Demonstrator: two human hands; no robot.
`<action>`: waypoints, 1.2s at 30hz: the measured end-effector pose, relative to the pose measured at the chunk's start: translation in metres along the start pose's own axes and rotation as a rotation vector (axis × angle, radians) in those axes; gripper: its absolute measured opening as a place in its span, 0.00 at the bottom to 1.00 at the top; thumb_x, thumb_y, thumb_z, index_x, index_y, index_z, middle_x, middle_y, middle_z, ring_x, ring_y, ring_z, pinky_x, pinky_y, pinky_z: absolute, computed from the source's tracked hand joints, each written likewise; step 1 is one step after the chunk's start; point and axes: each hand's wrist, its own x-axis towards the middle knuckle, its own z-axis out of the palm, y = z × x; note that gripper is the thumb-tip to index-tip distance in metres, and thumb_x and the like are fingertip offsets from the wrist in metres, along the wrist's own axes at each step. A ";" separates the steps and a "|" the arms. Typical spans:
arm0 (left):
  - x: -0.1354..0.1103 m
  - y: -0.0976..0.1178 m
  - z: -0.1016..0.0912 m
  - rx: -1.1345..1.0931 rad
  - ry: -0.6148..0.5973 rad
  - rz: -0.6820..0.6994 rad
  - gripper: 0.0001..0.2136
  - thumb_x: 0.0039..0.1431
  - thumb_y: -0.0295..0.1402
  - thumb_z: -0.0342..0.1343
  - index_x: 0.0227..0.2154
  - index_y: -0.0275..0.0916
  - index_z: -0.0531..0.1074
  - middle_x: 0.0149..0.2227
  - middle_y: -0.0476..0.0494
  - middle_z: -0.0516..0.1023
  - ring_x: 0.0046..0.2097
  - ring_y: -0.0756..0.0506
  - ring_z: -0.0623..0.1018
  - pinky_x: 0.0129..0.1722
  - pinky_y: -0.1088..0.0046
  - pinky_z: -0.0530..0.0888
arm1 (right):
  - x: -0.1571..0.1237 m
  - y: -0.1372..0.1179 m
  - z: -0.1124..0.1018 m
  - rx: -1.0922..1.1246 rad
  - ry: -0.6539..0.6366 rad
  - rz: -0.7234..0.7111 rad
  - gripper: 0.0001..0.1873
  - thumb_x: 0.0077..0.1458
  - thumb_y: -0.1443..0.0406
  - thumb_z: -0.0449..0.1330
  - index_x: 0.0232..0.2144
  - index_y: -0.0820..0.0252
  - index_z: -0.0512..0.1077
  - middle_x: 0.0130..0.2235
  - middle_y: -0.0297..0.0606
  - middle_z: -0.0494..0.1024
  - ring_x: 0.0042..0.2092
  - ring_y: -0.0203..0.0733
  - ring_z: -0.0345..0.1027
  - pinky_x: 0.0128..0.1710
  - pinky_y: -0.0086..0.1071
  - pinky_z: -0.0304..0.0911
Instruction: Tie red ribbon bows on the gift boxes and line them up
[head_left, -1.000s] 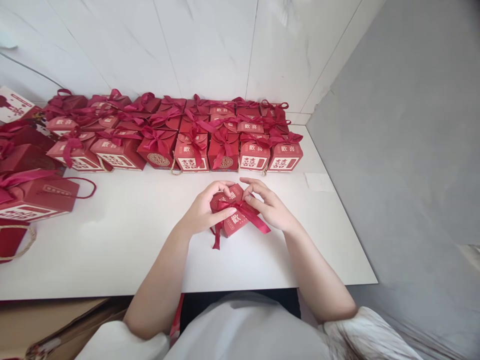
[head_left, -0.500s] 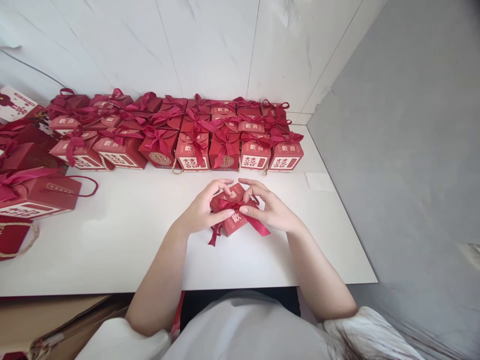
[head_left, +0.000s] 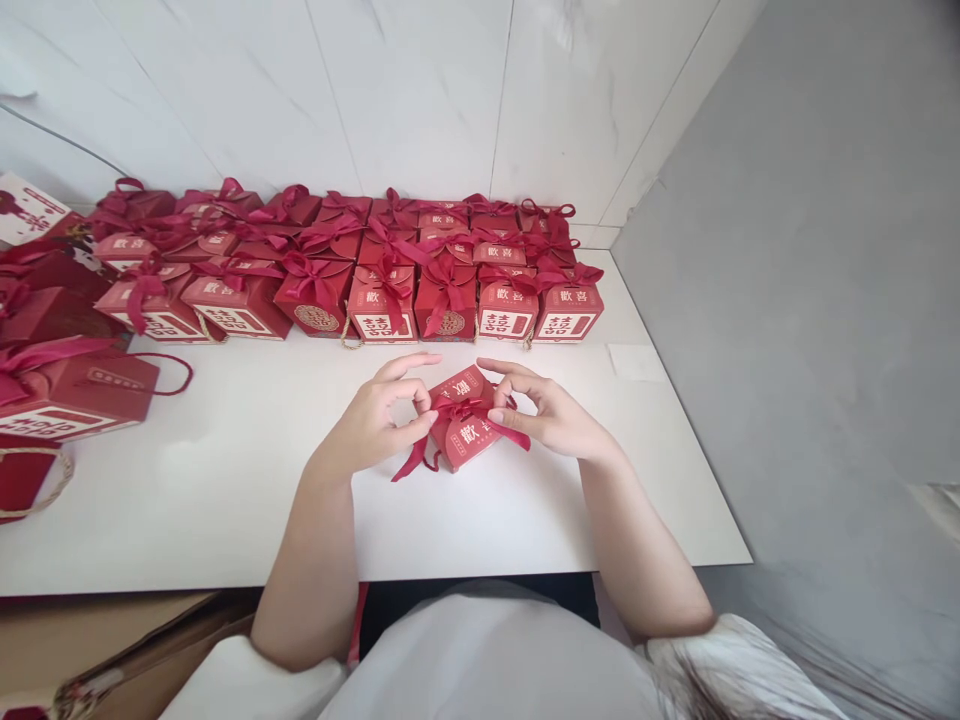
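Observation:
A small red gift box [head_left: 466, 436] with pale printed characters lies on the white table in front of me, turned at an angle. Across its top runs a dark red ribbon [head_left: 463, 408], looped and knotted near the middle, one tail hanging at the left and another at the right. My left hand [head_left: 386, 412] pinches the ribbon between thumb and index finger at the left side of the box. On the opposite side my right hand [head_left: 541, 410] pinches the ribbon at its right, thumb and a finger together, index finger stretched out.
Rows of red gift boxes [head_left: 448, 300] with bows stand along the tiled wall. Bigger red boxes [head_left: 112, 385] with rope handles sit at the left. A white slip [head_left: 636, 362] lies at the right, near the grey wall. Cardboard [head_left: 90, 630] is below the table edge at left.
My hands have drawn apart, the left moving left with the ribbon pinched and the right slightly right. The knot looks tighter, and the left tail now stretches farther out.

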 end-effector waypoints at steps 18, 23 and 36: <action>-0.005 -0.024 -0.023 -0.636 0.213 -0.325 0.09 0.53 0.28 0.52 0.37 0.38 0.72 0.22 0.49 0.76 0.18 0.52 0.69 0.20 0.76 0.65 | -0.028 0.014 -0.065 0.112 -0.019 0.222 0.06 0.59 0.66 0.60 0.39 0.55 0.67 0.29 0.31 0.76 0.32 0.37 0.69 0.35 0.32 0.62; -0.005 -0.017 -0.022 -0.579 -0.113 -0.466 0.22 0.63 0.50 0.51 0.28 0.34 0.74 0.21 0.41 0.77 0.21 0.47 0.75 0.23 0.73 0.72 | -0.021 0.012 -0.057 -0.092 -0.181 0.306 0.14 0.66 0.56 0.52 0.39 0.57 0.74 0.35 0.37 0.78 0.37 0.41 0.71 0.38 0.34 0.64; 0.002 0.010 -0.004 -0.439 -0.366 -0.364 0.15 0.60 0.44 0.58 0.33 0.35 0.78 0.26 0.45 0.78 0.20 0.55 0.65 0.21 0.77 0.61 | 0.003 0.005 0.006 -0.271 0.145 -0.200 0.08 0.63 0.61 0.59 0.32 0.58 0.71 0.33 0.34 0.70 0.34 0.37 0.64 0.37 0.32 0.60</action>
